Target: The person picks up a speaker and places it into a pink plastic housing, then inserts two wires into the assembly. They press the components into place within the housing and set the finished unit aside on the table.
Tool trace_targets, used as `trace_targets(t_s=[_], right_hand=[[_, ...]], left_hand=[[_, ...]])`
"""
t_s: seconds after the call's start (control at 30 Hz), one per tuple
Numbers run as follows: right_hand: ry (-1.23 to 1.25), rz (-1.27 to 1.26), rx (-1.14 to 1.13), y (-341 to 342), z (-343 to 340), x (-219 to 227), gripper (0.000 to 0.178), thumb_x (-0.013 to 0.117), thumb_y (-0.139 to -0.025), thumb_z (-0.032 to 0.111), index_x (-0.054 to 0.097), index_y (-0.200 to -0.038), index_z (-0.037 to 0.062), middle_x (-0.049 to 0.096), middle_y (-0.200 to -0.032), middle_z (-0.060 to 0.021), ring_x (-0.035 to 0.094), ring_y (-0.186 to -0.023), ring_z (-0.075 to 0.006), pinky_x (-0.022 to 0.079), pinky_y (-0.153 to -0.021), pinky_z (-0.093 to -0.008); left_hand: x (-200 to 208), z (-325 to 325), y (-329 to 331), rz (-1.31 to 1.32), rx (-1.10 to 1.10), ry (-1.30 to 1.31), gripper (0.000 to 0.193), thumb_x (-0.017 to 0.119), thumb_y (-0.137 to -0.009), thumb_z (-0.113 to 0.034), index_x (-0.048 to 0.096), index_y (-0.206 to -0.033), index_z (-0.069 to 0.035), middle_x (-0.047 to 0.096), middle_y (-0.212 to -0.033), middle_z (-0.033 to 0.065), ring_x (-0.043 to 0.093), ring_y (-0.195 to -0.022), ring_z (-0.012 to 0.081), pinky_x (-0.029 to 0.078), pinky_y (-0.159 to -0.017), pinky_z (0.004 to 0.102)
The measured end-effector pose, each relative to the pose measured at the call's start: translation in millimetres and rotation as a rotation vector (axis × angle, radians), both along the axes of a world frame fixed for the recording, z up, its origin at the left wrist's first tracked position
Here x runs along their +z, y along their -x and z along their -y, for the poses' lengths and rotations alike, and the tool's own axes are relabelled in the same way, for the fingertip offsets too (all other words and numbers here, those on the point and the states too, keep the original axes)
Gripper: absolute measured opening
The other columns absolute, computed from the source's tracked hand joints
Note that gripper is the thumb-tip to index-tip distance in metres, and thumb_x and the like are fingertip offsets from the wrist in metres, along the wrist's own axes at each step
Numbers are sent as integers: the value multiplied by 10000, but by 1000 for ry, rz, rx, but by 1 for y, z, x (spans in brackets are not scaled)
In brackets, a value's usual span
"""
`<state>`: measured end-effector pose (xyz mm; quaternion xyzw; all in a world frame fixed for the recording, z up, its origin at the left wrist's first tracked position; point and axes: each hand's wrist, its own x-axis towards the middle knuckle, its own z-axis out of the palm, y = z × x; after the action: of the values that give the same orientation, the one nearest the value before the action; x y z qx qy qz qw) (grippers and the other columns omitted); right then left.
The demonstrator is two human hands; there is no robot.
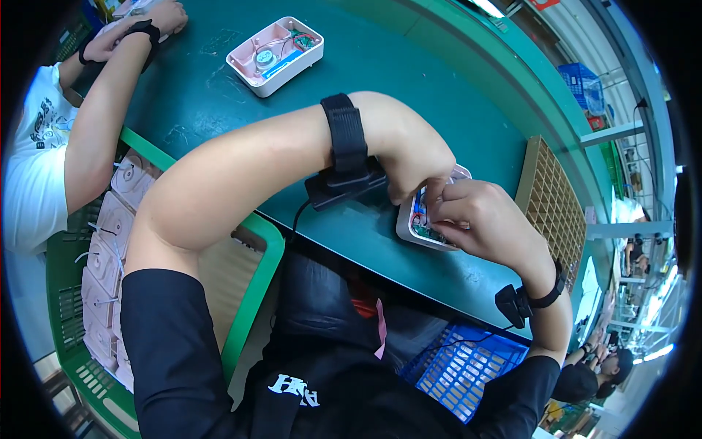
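A small white plastic housing [405,225] lies open on the green table in front of me, with red wires, a blue part and a green circuit board inside. Above its far side is my left hand [418,155], bent at the wrist with the fingers curled down into the housing. My right hand [479,216] reaches in from the right, thumb and fingers pinched together over the wires. Whatever sits between the fingers of either hand is too small or hidden to make out. The hands nearly meet and cover much of the housing.
Another open housing [292,72] with a round metal part and wires stands farther back. A green crate [272,252] at left holds several pale housings. A brown grid tray [554,194] lies right, a blue basket [468,373] below. A co-worker's arm [110,102] rests far left.
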<state>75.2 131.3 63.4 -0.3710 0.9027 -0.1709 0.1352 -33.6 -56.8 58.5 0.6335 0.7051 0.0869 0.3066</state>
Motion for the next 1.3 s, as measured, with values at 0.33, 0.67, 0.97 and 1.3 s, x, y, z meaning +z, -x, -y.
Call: trace_targets(t_s=[0.33, 0.67, 0.97, 1.3], right_hand=[[-139, 16, 15, 0, 12, -2, 80, 769, -758, 82, 756, -826, 41, 700, -773, -132, 690, -725, -336, 538, -659, -445], [-237, -17, -20, -9, 18, -8, 91, 778, -723, 73, 756, -809, 54, 721, -787, -129, 707, -752, -334, 549, -667, -445], [-294, -248, 16, -17, 27, -18, 84, 773, -715, 49, 732, -777, 87, 709, -846, -78, 699, -878, -289, 521, -821, -441], [-70, -237, -200, -23, 8, -7, 95, 788, -772, 81, 759, -859, 106, 666, -865, -106, 664, -905, -298, 491, -867, -441]], left_hand=[[0, 2, 6, 135, -32, 104, 443, 816, -791, -126, 810, -1218, -243, 801, -1097, 29, 715, -983, 222, 530, -825, 375], [0, 2, 5, 171, -78, 119, 463, 829, -790, -145, 801, -1237, -262, 790, -1160, 9, 694, -1093, 213, 505, -955, 370], [3, 0, 4, 157, -97, 130, 427, 820, -820, -136, 804, -1233, -244, 788, -1174, 10, 689, -1098, 210, 502, -965, 371], [-24, 3, 39, 400, -94, -11, 332, 768, -919, -155, 782, -1249, -123, 808, -1094, 63, 750, -940, 174, 565, -832, 327]])
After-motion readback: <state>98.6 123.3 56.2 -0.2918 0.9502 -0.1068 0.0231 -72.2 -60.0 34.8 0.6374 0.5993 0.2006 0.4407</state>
